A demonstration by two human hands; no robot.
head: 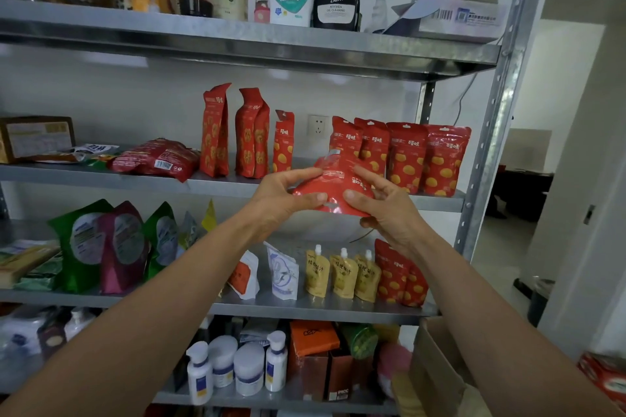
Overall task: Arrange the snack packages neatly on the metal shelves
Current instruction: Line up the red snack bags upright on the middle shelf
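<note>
Red glossy snack pouch [333, 191]: held in the air just in front of the second grey metal shelf [220, 184], at 1 o'clock from picture centre, tilted and bent. Glare and fingers cover much of its print.

Left hand [284, 200] pinches the pouch's 9 o'clock edge, thumb below, fingers curled over the top. Right hand [386, 210] grips the 3 o'clock edge, thumb on the face, other fingers partly hidden behind the pouch.

On that shelf, from the left:
- Brown cardboard carton [37, 137], cut off by the frame edge.
- Flat red crinkled packet [155, 159], lying down.
- Two tall red gusseted bags [215, 132], upright, just beside each other.
- Narrow red yellow-spotted pouch [284, 142], upright.
- White wall socket [317, 125], behind.
- Row of red yellow-spotted pouches [406, 156], at 12 to 2 o'clock of the held pouch, upright and overlapping. The held pouch hides the lower part of the two leftmost.

Shelf below:
- Green and magenta foil bags [101, 247], at 8 o'clock, labels too blurred to read.
- Three yellow spouted pouches [342, 272], at 6 o'clock, between the forearms.

Open brown cardboard box [437, 366], at 5 o'clock, partly covered by the right forearm.
</note>
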